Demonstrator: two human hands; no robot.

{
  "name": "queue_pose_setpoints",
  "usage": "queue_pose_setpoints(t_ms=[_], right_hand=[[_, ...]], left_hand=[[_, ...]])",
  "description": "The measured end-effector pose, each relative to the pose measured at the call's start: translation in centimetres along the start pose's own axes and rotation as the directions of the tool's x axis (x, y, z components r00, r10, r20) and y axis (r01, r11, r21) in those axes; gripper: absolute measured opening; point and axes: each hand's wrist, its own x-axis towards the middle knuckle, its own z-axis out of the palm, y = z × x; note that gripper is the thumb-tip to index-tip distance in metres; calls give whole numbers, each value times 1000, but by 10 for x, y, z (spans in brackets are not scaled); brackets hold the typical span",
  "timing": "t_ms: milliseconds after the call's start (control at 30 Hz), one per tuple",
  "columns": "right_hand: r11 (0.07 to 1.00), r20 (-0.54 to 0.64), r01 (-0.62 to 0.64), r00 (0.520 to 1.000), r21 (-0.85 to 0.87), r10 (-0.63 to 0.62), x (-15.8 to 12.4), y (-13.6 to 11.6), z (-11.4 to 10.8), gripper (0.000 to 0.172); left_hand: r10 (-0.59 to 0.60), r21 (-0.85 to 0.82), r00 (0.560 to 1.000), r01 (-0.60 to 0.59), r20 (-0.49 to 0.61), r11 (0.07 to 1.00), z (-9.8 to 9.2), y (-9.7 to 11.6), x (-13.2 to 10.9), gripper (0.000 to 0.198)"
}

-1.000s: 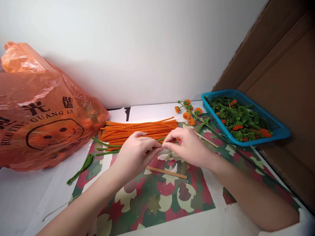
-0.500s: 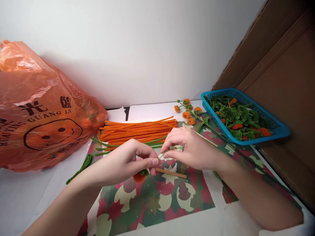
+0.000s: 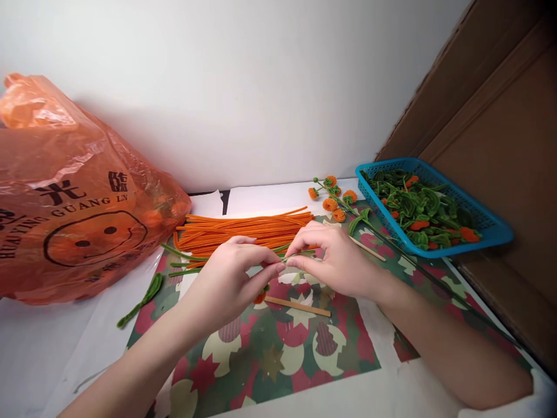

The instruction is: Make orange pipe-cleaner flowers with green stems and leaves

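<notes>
Left hand (image 3: 237, 267) has thumb and forefinger pinched nearly to a point on a thin green strand (image 3: 284, 260); right hand (image 3: 334, 261) closes thumb and fingertips on the same strand, palm loosely arched. The strand sits between the two pinches, above the patterned sheet (image 3: 272, 363) and on the near side of the orange stems (image 3: 248, 229). Risks, judged left to right: the orange bloom (image 3: 260, 297) just below the left fingers could be squashed if they curl further (whether it joins the strand, I cannot tell); the strand could slip or kink, since only fingertips hold it and an uneven pull would bend so slender a piece; the flower spray (image 3: 331, 203) could be dragged should the right forearm catch its long stalk. Materials, same order: plastic bag (image 3: 96, 191), thin, crinkled, translucent orange, with a printed face; green leaf piece (image 3: 150, 290), fuzzy, looped at one end, tapering; orange stems, velvety, straight, bundled lengthwise; bloom, ribbed and rounded; wooden stick (image 3: 300, 306), pale, smooth, lying slantwise near the hands; spray heads, pleated little balls on green; blue basket (image 3: 496, 232), perforated plastic, heaped with curled green and some orange pieces; cardboard (image 3: 491, 122), brown, rough-edged, leaning far right.
</notes>
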Motion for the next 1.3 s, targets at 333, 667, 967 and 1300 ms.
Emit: queue_pose_setpoints(t_ms=[333,667,967,1300], right_hand=[[968,10,-23,1000,251,21,-1,3,6,8],[932,-88,-78,989,354,116,-1,9,18,15],[921,-50,-4,998,389,26,-3,7,20,21],[965,-162,-64,981,254,108,0,13,28,32]], left_hand=[[-58,-426,937,212,345,880,-8,-13,6,37],[-46,-219,997,30,-69,975,-2,0,1,21],[26,-576,919,224,394,786,-6,-18,9,29],[-119,-311,990,138,78,940,5,-6,5,24]])
